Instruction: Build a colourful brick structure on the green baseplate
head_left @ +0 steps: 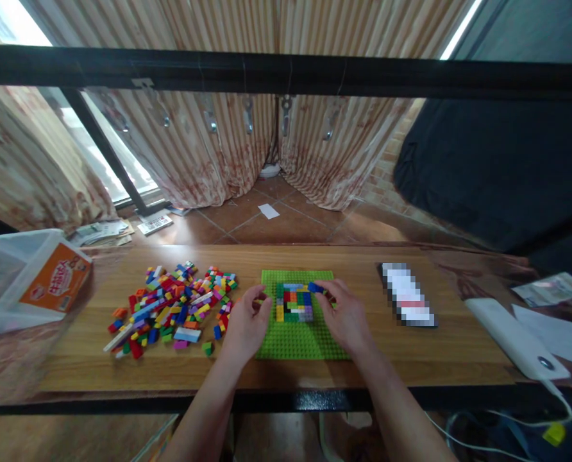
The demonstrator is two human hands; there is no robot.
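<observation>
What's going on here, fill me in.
A person is working with toy bricks at a wooden table. The right hand pinches a blue brick at the far right corner of a multicoloured patch of bricks on a green baseplate; whether it is pressed down yet is unclear. The left hand is by the baseplate's left edge, fingers curled; I can't tell if it holds anything. A loose brick pile lies to the left.

Daylight enters mostly at left beside striped curtains (228,147) — the room otherwise dim, the black table edge (310,401) glinting, outer view stretched — while blocky pixelation covers a phone (408,295).
</observation>
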